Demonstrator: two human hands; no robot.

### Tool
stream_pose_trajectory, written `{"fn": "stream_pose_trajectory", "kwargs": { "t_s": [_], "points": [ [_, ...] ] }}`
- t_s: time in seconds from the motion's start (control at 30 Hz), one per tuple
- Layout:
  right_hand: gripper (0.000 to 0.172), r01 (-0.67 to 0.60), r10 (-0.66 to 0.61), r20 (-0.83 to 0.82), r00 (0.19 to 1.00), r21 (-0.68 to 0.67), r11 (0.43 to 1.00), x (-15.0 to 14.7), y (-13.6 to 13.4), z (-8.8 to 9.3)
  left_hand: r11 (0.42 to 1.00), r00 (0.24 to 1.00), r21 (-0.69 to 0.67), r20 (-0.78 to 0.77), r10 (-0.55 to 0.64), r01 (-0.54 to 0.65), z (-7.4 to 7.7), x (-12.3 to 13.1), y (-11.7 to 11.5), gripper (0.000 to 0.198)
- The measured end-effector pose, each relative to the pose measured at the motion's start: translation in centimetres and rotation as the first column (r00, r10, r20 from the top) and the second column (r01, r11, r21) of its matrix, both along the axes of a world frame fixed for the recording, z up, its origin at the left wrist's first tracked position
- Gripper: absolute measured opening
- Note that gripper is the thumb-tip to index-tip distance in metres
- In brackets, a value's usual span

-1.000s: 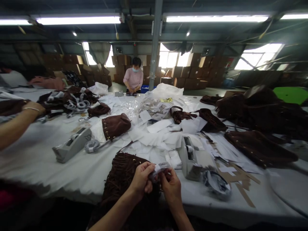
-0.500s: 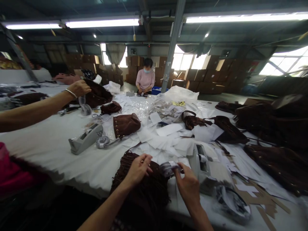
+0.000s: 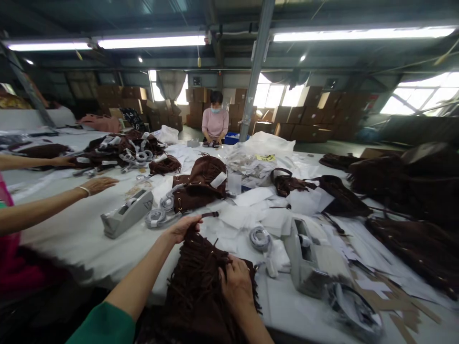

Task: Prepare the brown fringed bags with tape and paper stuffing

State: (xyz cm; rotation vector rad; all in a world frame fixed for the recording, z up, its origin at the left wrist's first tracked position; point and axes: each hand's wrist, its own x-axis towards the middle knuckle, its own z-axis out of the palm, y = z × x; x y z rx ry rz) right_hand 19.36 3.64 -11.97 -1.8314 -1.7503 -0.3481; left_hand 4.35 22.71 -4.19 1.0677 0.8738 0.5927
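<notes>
A dark brown fringed suede bag (image 3: pixel 201 282) lies at the near edge of the white table (image 3: pixel 71 234). My left hand (image 3: pixel 186 225) grips the bag's far end, by its strap. My right hand (image 3: pixel 234 282) presses down on the bag's fringe with curled fingers. A wrapped grey strap coil (image 3: pixel 260 237) lies on the table just right of the bag, free of both hands. Another brown fringed bag (image 3: pixel 201 184) with a white wrapped tag sits further back.
Two grey tape dispensers (image 3: pixel 127 219) (image 3: pixel 311 255) flank me. White paper sheets (image 3: pixel 265 210) litter the middle. Brown bags (image 3: pixel 405 191) pile up at the right. A co-worker's arms (image 3: pixel 53 205) reach in from the left. Another person (image 3: pixel 214 125) works at the far end.
My right hand let go of the wrapped strap coil, which now lies on the table. Both hands moved onto the fringed bag. The co-worker's hand came down from the far pile.
</notes>
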Motion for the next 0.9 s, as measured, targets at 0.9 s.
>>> {"fn": "stream_pose_trajectory", "kwargs": {
  "t_s": [0.9],
  "points": [
    [0.032,-0.060,0.036,-0.349,0.936,-0.057,0.997,1.1,0.0,-0.1,0.987,0.998,0.158,-0.038,0.041,-0.034,-5.0,3.5,-13.7,0.046]
  ]
}}
